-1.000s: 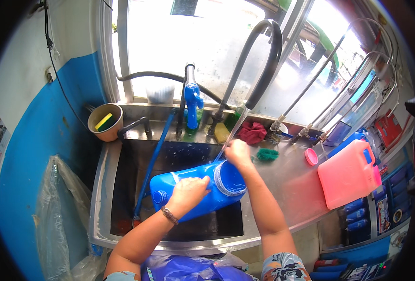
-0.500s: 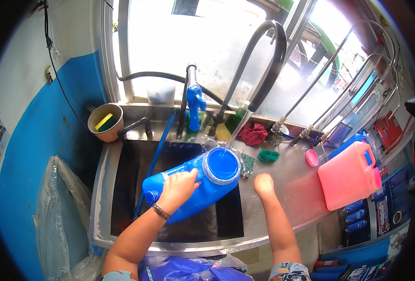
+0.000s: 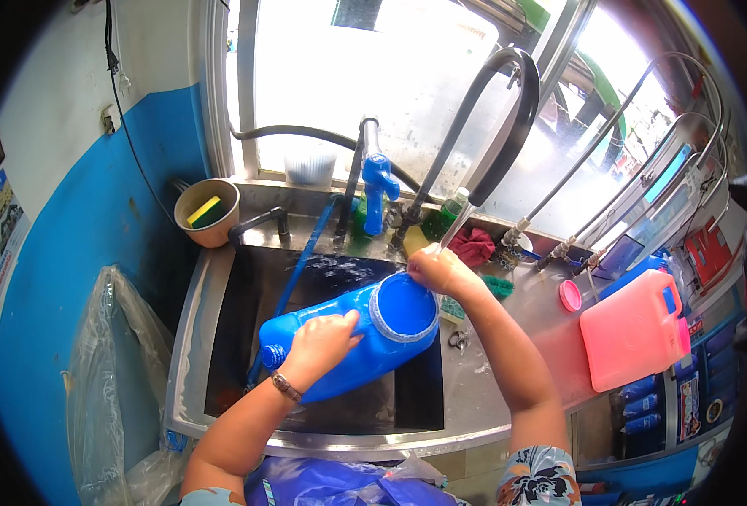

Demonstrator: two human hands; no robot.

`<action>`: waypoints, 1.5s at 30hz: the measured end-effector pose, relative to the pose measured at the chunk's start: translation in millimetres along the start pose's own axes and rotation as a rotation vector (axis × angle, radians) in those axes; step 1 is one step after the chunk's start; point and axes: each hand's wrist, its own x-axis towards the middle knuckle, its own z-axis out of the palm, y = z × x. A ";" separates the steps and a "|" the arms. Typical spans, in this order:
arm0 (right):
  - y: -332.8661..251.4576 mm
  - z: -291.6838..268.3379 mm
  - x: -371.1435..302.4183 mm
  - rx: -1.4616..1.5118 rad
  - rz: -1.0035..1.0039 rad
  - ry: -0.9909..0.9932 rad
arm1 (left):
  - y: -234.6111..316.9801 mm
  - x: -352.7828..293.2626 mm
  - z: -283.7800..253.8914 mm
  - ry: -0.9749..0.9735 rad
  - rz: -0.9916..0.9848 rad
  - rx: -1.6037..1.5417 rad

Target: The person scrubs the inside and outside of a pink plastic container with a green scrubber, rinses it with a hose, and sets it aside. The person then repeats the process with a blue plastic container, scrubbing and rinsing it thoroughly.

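Note:
A blue plastic jug (image 3: 365, 358) lies tilted over the sink, its wide round mouth facing up and a small blue cap at its near left end. My left hand (image 3: 324, 341) is closed around the jug's handle. At the far right rim of the mouth is my right hand (image 3: 441, 270), its fingers curled; whatever they hold, if anything, is hidden. A thin stream of water from the black gooseneck spout (image 3: 508, 156) comes down at my right hand. Splashes show on the far side of the sink (image 3: 247, 337).
Behind the sink stand a blue-handled tap (image 3: 379, 185) and a tan pot (image 3: 207, 211) with a sponge. A red cloth (image 3: 473, 246), green scrubber (image 3: 497, 287) and pink lid (image 3: 569, 295) lie on the steel counter. A pink jug (image 3: 631, 329) stands at the right.
My right hand has moved from above the counter, up and left to the jug's rim, into the water stream. My left hand keeps its hold. The view has shifted slightly.

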 end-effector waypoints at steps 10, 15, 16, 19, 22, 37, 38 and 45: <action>11.6 11.2 2.0 0.611 0.605 -0.159 | -9.8 -13.4 -6.0 -0.007 -0.013 -0.019; 45.5 73.1 -37.2 0.056 0.774 -0.260 | -11.0 -12.5 -7.7 0.046 -0.137 -0.055; 43.6 90.0 -57.8 0.065 0.751 -0.212 | -15.3 -10.2 -8.9 0.063 -0.200 -0.062; -2.8 161.2 -121.2 0.037 0.476 0.015 | -34.4 0.5 -12.3 0.140 -0.322 -0.071; -59.2 219.7 -169.9 0.357 0.437 -0.170 | -48.8 10.7 -11.7 0.173 -0.385 -0.066; -77.1 43.8 24.6 0.040 0.851 0.023 | 21.9 42.9 15.8 0.057 -0.222 -0.028; -75.2 40.9 23.0 0.036 0.779 -0.035 | 19.9 44.3 13.9 0.033 -0.203 -0.033; -48.8 7.2 -9.4 -0.219 -0.043 -0.435 | -10.6 42.2 -4.6 -0.091 0.000 0.029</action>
